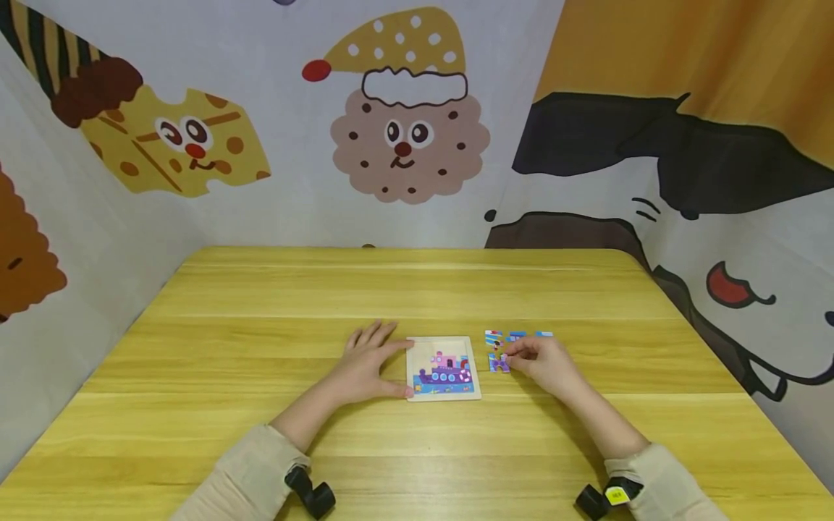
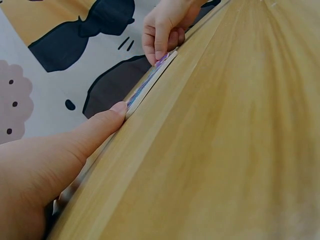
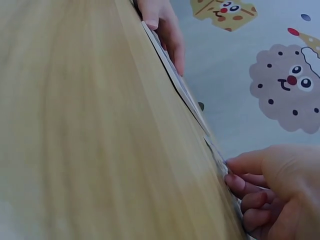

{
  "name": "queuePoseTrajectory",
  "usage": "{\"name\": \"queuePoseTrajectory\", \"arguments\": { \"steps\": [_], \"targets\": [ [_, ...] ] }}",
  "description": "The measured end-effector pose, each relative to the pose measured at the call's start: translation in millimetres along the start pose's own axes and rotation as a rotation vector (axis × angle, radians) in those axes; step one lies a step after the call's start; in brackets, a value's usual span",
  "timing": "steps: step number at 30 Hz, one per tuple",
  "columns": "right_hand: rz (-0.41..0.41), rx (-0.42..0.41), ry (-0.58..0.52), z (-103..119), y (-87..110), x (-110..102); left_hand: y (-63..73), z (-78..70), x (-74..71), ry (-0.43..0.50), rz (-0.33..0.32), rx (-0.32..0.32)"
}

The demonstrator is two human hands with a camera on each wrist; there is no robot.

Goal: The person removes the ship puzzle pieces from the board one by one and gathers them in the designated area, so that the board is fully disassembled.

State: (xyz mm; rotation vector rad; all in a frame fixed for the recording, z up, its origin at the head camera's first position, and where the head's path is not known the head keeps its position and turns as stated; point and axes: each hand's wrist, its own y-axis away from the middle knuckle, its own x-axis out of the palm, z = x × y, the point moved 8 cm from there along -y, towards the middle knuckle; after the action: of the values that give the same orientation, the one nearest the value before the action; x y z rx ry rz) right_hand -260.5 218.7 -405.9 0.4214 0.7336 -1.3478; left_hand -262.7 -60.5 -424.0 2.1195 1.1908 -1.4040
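Note:
A square wooden puzzle tray (image 1: 444,396) lies flat on the table, with a purple and pink ship picture partly filled in and bare wood along its upper part. My left hand (image 1: 365,365) is at its left side, fingers spread, thumb at the lower left corner and index finger at the upper left. To the right of the tray, my right hand (image 1: 547,365) pinches a purple puzzle piece (image 1: 498,363) between thumb and index finger, at table height. Several loose puzzle pieces (image 1: 493,339) lie around and partly under that hand, which hides some of them.
The wooden table (image 1: 417,463) stretches out on all sides of the tray. Behind it hangs a curtain (image 1: 274,130) printed with cartoon food faces. A small black camera (image 1: 311,493) is strapped to the left wrist and another (image 1: 602,499) to the right.

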Motion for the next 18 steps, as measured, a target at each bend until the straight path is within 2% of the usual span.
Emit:
{"name": "queuePoseTrajectory", "arguments": {
  "steps": [4,11,18],
  "targets": [
    [-0.009,-0.016,0.050,2.7,1.2,-0.2,0.1,-1.7,-0.2,0.005,0.007,-0.003],
    [-0.026,0.005,0.140,6.2,4.0,0.6,-0.2,-3.1,-1.1,0.004,0.007,-0.004],
    [-0.032,-0.010,0.136,7.1,3.7,-0.4,-0.2,-1.4,-0.7,-0.007,0.003,-0.001]
  ]
}}
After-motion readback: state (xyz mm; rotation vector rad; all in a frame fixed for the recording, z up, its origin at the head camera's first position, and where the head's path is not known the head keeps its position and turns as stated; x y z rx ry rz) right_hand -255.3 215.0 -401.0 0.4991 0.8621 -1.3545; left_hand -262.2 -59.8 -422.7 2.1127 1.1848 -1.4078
